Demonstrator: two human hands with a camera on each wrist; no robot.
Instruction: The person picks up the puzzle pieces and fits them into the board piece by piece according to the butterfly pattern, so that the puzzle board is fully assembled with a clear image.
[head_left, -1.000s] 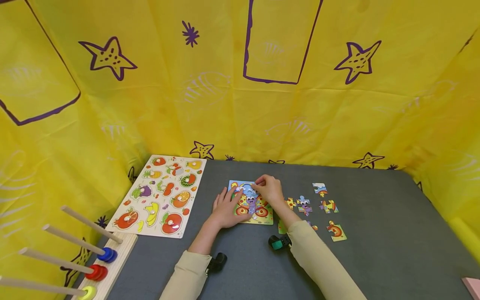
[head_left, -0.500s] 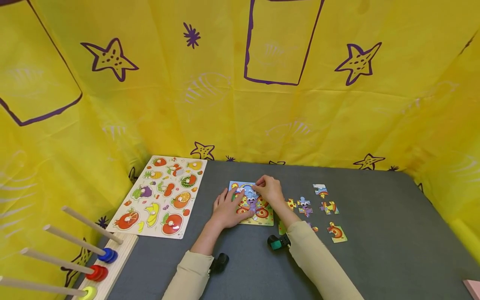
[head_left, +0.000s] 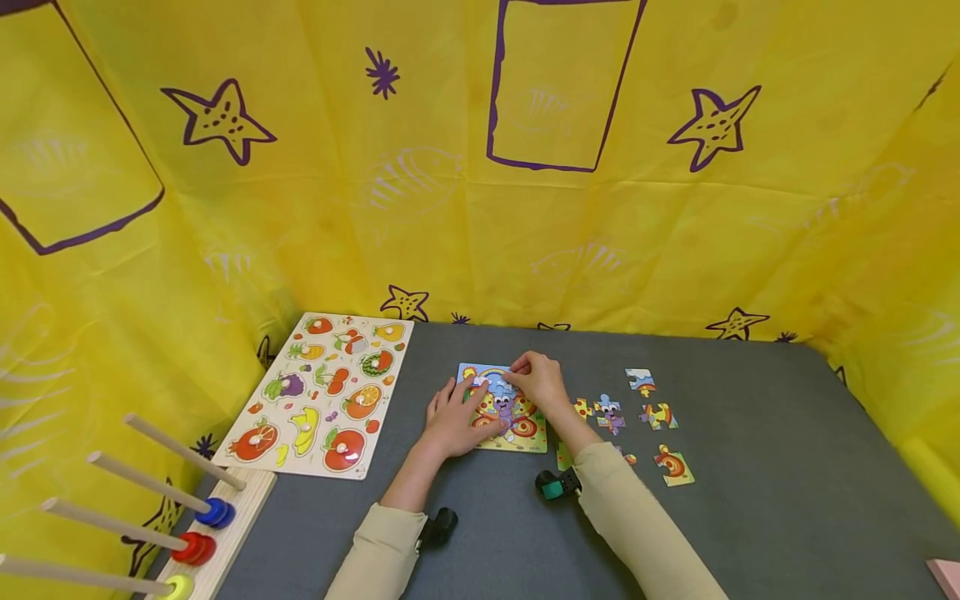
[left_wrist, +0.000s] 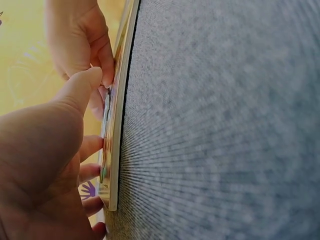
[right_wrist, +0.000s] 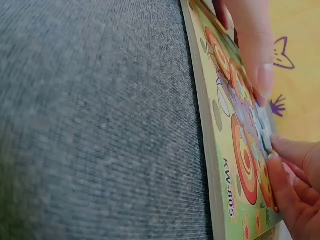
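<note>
A: What's on the left?

B: Past the fruit board [head_left: 321, 398], your left hand [head_left: 452, 423] lies spread and ungripping over the puzzle [head_left: 528, 446], hiding its left side.

A: And the puzzle?

B: Flat on the counter [head_left: 491, 533]. It should be light, stiff and slightly slick; you can steady it by its rim.

A: The right hand [head_left: 542, 383]?

B: Your thumb and finger seem to pinch a blue piece [right_wrist: 265, 136] near the puzzle's top; they mask its outline. It looks thin, so hold its edges; tabs could bend.

A: Farther right?

B: Loose pieces [head_left: 609, 412], some hidden behind your forearm [head_left: 576, 432]. Something pink [head_left: 945, 575] is cut off.
</note>
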